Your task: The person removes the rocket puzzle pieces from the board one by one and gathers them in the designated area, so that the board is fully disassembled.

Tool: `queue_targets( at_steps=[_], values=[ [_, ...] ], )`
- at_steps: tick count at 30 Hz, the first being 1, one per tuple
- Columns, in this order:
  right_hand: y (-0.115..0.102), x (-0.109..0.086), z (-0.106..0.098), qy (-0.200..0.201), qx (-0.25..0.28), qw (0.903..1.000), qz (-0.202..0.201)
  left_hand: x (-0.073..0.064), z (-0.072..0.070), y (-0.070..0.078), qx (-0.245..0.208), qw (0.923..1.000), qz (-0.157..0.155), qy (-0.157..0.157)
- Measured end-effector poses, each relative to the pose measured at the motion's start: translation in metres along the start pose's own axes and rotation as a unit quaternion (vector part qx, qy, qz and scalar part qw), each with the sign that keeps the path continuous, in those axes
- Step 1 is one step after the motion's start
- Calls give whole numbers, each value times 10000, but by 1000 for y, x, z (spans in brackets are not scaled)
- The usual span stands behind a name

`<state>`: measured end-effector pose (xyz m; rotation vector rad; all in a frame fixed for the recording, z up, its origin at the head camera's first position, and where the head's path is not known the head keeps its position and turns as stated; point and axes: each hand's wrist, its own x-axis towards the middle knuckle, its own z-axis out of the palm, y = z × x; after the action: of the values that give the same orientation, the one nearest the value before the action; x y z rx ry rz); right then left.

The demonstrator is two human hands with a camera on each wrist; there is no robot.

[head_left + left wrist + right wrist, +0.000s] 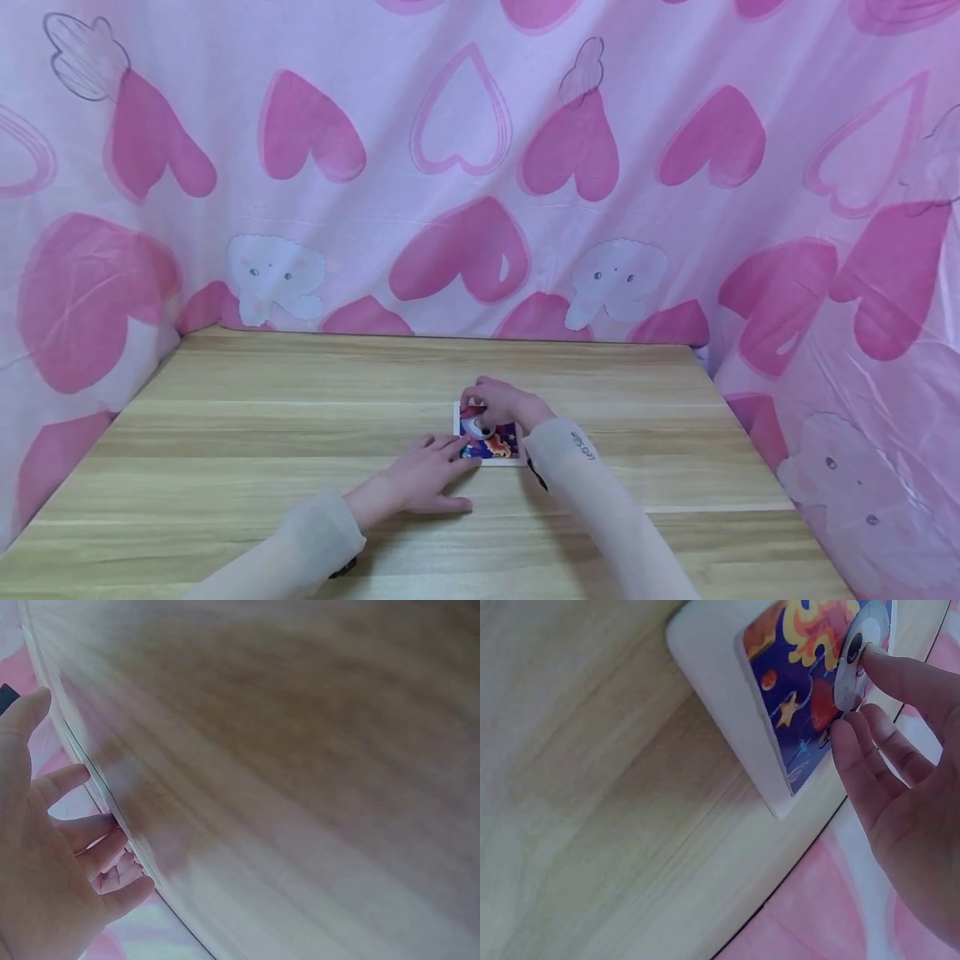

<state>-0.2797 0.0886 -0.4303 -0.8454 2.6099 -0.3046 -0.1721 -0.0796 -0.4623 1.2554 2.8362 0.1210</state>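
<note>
A small picture board [495, 450] with a white border lies on the table; its purple picture shows stars and orange flames. My right hand [506, 402] reaches over its upper part. In the right wrist view, that hand's thumb and fingertips pinch a greyish-white rounded puzzle piece [849, 686] with a dark oval on it, right at the picture's surface. My left hand [426, 477] lies flat with spread fingers, its fingertips at the board's left edge. In the left wrist view the left hand shows fingers extended and the board out of sight.
The board stands on a wooden tabletop [300, 433] with light grain. A pink curtain [465, 175] with hearts and white animal figures hangs behind the table and along both sides.
</note>
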Motion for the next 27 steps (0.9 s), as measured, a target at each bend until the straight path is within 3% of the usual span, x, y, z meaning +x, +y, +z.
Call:
queue_targets(
  at_steps=[6,27],
  values=[
    [1,1,3,94,-186,9996,-209,-1,-2,0,-60,9999,-38,-79],
    [4,2,2,90,-156,9998,-99,-2,-6,2,-254,9995,-135,-150]
  ],
)
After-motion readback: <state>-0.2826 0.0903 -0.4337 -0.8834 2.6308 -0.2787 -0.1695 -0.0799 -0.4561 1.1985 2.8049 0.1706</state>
